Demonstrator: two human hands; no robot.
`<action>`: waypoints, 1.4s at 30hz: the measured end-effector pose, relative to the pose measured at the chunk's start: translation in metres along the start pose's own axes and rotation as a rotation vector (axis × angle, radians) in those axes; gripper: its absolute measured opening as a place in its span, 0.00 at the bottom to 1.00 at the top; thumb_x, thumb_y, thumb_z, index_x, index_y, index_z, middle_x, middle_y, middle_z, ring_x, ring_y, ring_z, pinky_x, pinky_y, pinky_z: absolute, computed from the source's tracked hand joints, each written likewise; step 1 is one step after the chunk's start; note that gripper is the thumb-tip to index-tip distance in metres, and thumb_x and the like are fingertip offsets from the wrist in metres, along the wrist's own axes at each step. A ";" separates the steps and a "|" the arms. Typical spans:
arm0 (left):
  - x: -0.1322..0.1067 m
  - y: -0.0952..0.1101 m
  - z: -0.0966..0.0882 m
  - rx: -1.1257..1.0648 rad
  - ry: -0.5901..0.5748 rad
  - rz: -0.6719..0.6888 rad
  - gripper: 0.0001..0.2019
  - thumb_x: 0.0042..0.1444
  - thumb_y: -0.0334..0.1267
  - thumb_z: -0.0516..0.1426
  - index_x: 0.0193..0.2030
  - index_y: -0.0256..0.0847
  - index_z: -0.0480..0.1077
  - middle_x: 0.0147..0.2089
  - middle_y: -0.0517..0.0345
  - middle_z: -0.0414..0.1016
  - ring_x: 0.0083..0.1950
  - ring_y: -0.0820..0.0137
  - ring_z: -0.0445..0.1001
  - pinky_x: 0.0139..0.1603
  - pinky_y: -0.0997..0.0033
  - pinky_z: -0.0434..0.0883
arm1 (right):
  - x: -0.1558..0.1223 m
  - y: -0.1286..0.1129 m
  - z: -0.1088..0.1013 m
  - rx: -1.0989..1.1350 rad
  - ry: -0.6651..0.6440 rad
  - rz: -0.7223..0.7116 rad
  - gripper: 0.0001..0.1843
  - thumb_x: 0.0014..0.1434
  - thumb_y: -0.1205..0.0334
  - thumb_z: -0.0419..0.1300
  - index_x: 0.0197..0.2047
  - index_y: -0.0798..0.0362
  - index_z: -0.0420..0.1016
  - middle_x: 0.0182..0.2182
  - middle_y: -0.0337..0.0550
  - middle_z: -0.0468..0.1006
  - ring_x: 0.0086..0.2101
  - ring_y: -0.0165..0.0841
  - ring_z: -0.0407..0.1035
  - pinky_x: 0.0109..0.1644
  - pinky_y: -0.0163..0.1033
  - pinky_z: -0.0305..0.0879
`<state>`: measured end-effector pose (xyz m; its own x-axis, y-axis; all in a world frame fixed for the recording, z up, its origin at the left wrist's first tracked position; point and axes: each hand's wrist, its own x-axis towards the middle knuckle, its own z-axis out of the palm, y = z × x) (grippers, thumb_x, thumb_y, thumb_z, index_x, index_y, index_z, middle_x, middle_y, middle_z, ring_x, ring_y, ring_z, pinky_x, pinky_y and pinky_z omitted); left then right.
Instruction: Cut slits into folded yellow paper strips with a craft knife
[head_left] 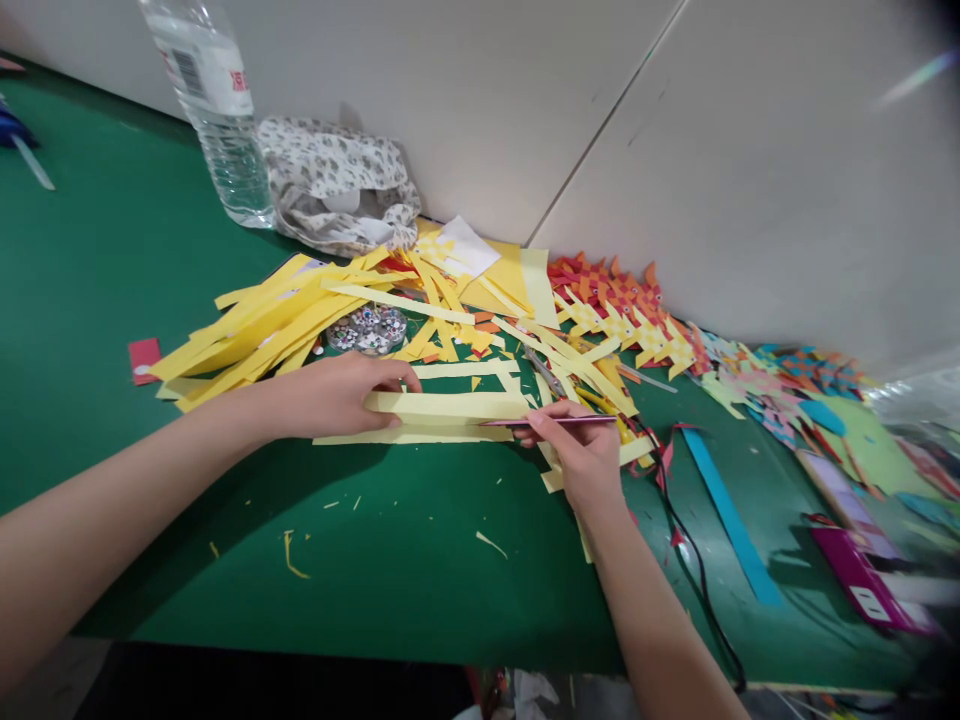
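Our left forearm [127, 500] and right forearm [667, 630] lie nearest the camera, reaching in from eight and five o'clock. At their ends, our left hand [337, 395] pinches the nine o'clock end of a pale strip [450, 406], while our right hand [585, 465] grasps a slim tool [577, 420], pen or pencil, we cannot tell which. Its point aims at nine o'clock, near the strip's six o'clock edge. Whether our right fingers touch the strip's three o'clock end, we cannot make out. Just below runs another pale band [420, 435], perhaps a fold of the same sheet, over the green table [442, 600].

We judge the strip to be paper: light, crisp enough to lie straight, yet quick to crease or tear. Its ends look the best places to hold, pinched flat; squeezed mid-length, it would likely buckle.

Outward from the strip, we see a clear box [367, 328] of small round bits near at ten o'clock, with a yellow pile [255, 340] beyond it. Farther off, a bag [337, 180] sits at eleven beside a bottle [217, 120]. Woven pieces [637, 335] lie at two, and a blue strip [727, 510] lies well apart at four.
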<state>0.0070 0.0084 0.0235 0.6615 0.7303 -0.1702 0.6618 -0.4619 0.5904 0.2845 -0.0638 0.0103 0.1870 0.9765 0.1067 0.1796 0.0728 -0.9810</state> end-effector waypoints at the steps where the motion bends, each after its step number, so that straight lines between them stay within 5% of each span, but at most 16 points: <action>1: 0.000 0.000 0.000 0.001 0.001 -0.002 0.16 0.54 0.45 0.56 0.50 0.49 0.69 0.45 0.61 0.79 0.43 0.63 0.75 0.40 0.70 0.64 | 0.000 -0.001 0.000 0.003 0.019 -0.002 0.07 0.49 0.59 0.70 0.25 0.52 0.79 0.20 0.39 0.79 0.21 0.31 0.74 0.28 0.35 0.73; 11: -0.001 0.000 0.003 0.003 0.057 -0.003 0.16 0.52 0.44 0.58 0.49 0.50 0.71 0.42 0.59 0.78 0.39 0.62 0.75 0.38 0.68 0.64 | 0.002 0.000 -0.008 0.035 0.222 -0.131 0.06 0.47 0.64 0.69 0.22 0.53 0.77 0.16 0.36 0.75 0.18 0.30 0.71 0.22 0.33 0.67; 14: 0.001 -0.001 0.005 -0.015 0.201 -0.033 0.17 0.52 0.45 0.58 0.48 0.47 0.71 0.41 0.58 0.78 0.39 0.62 0.74 0.37 0.67 0.64 | 0.007 -0.002 -0.008 0.152 0.417 -0.232 0.06 0.48 0.62 0.68 0.25 0.53 0.75 0.18 0.36 0.77 0.19 0.30 0.72 0.22 0.33 0.66; 17: 0.005 0.000 0.007 -0.219 0.401 -0.086 0.18 0.51 0.49 0.59 0.47 0.44 0.69 0.41 0.57 0.76 0.39 0.64 0.73 0.38 0.66 0.67 | 0.009 -0.007 -0.004 0.217 0.524 -0.233 0.12 0.56 0.53 0.64 0.39 0.51 0.73 0.28 0.41 0.83 0.23 0.32 0.76 0.27 0.36 0.71; 19: 0.007 0.005 0.009 -0.422 0.477 -0.126 0.20 0.50 0.50 0.60 0.47 0.42 0.68 0.42 0.56 0.75 0.39 0.65 0.73 0.38 0.66 0.68 | 0.008 -0.010 0.002 0.225 0.455 -0.163 0.16 0.59 0.48 0.61 0.44 0.50 0.70 0.32 0.43 0.84 0.24 0.33 0.77 0.31 0.39 0.73; 23: 0.009 0.018 0.019 -0.692 0.472 -0.104 0.20 0.51 0.46 0.61 0.48 0.41 0.64 0.46 0.55 0.72 0.44 0.64 0.73 0.40 0.66 0.70 | 0.001 -0.017 0.023 0.231 0.199 -0.058 0.21 0.49 0.55 0.71 0.30 0.49 0.61 0.34 0.42 0.84 0.32 0.37 0.79 0.36 0.41 0.75; 26: 0.005 0.028 0.028 -0.734 0.392 -0.012 0.18 0.54 0.45 0.60 0.50 0.43 0.63 0.46 0.56 0.71 0.47 0.64 0.72 0.44 0.65 0.70 | 0.002 -0.023 0.041 0.219 0.139 -0.046 0.26 0.45 0.57 0.74 0.28 0.48 0.56 0.28 0.36 0.79 0.32 0.35 0.76 0.36 0.41 0.73; 31: -0.003 0.034 0.034 -0.895 0.136 0.010 0.24 0.55 0.46 0.61 0.57 0.47 0.60 0.50 0.56 0.72 0.47 0.65 0.73 0.45 0.65 0.71 | 0.010 -0.026 0.050 0.166 0.204 -0.080 0.27 0.44 0.59 0.74 0.25 0.49 0.55 0.19 0.27 0.60 0.20 0.26 0.55 0.25 0.34 0.57; 38: 0.003 0.036 0.028 -1.100 0.154 -0.090 0.25 0.48 0.41 0.65 0.52 0.41 0.64 0.48 0.54 0.77 0.49 0.63 0.76 0.49 0.64 0.72 | -0.003 -0.023 0.062 0.161 -0.312 0.058 0.26 0.42 0.65 0.74 0.25 0.50 0.56 0.21 0.28 0.59 0.22 0.25 0.51 0.25 0.33 0.50; 42: 0.006 0.034 0.028 -1.159 0.218 -0.194 0.25 0.47 0.40 0.66 0.51 0.41 0.65 0.46 0.53 0.79 0.46 0.62 0.78 0.46 0.62 0.74 | -0.005 -0.017 0.066 0.138 -0.251 0.029 0.24 0.47 0.62 0.72 0.25 0.49 0.55 0.20 0.28 0.61 0.22 0.25 0.56 0.26 0.33 0.56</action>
<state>0.0431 -0.0172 0.0212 0.4383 0.8593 -0.2636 -0.0426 0.3128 0.9489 0.2170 -0.0564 0.0160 -0.0580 0.9970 0.0514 0.0412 0.0538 -0.9977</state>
